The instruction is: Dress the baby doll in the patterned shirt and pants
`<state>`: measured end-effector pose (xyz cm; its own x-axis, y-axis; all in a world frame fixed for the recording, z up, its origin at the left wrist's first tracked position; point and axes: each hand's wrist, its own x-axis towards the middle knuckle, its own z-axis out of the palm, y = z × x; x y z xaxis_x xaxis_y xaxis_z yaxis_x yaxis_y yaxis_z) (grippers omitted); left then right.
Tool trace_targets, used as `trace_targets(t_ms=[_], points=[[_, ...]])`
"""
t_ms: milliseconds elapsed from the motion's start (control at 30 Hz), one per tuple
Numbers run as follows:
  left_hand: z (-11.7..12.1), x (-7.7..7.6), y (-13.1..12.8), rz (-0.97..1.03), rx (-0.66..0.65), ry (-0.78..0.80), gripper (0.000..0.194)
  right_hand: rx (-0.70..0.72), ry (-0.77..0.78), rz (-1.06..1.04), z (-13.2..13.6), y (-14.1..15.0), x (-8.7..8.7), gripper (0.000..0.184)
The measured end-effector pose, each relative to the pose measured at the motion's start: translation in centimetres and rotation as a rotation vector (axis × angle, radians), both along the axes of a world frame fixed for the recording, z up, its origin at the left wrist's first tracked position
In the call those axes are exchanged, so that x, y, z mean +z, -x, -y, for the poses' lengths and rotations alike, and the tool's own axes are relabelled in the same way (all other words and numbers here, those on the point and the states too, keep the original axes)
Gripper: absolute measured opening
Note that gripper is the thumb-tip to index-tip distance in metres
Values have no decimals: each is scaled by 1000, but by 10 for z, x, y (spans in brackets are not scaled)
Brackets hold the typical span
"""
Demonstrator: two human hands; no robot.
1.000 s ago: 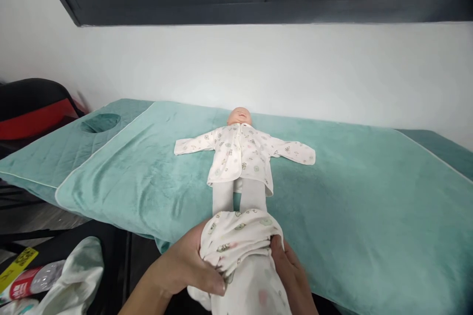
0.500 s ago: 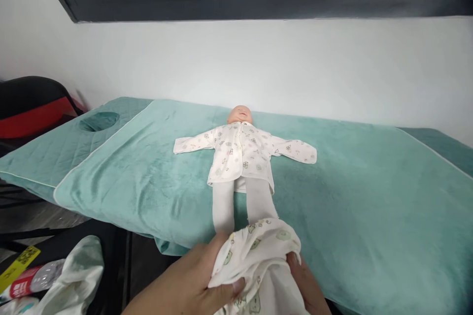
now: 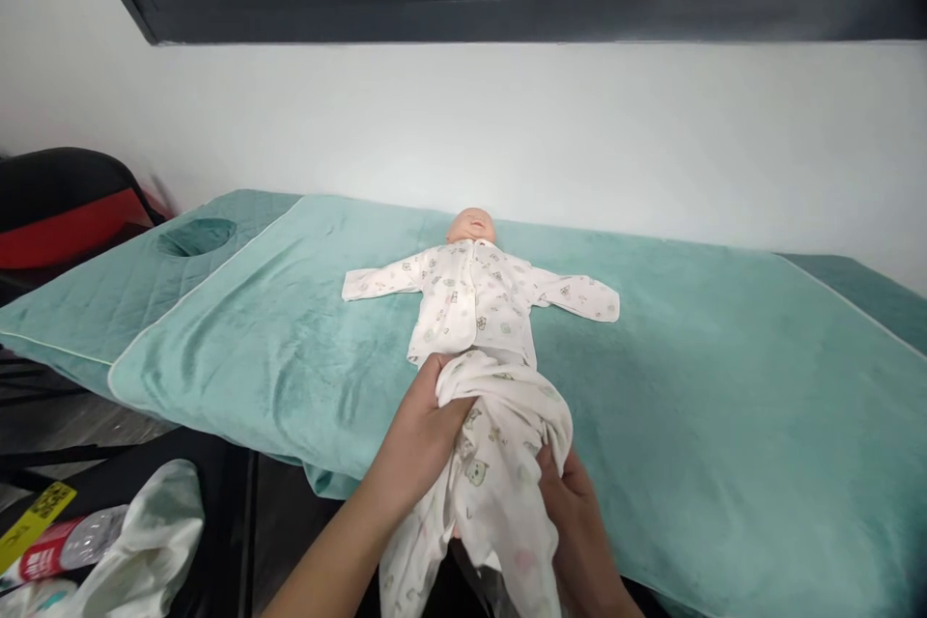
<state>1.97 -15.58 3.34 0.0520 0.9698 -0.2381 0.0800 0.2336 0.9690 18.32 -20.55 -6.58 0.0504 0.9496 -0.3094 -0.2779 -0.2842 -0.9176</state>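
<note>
The printed baby trousers point(image 3: 499, 444) lie bunched over the legs of the doll point(image 3: 474, 294), just below its shirt hem. The left hand point(image 3: 420, 435) clenches the waistband; the right hand point(image 3: 569, 502) grips the lower cloth. The gathered fabric may snag on the legs and drag the doll toward the edge of the green towel point(image 3: 688, 386).

Bare forearms, no sleeves visible; rings unclear.

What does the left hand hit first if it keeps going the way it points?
Probably the hem of the doll's printed top: the left hand, gripping the bunched pants, points up the doll's body.
</note>
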Motion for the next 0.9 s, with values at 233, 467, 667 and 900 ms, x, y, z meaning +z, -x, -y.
trace_targets(t_ms=[233,467,667,900], points=[[-35,-13,-2,-89,-45,-218,15,-128,-154,282,-52,-15,21,53],[-48,-11,13,290,-39,-37,27,15,-270,318,-96,-38,20,30],[-63,-14,68,547,-55,-43,19,162,-316,256,-112,-71,10,16],[-60,-21,72,468,-260,-87,18,657,-441,594,-119,-80,53,24]])
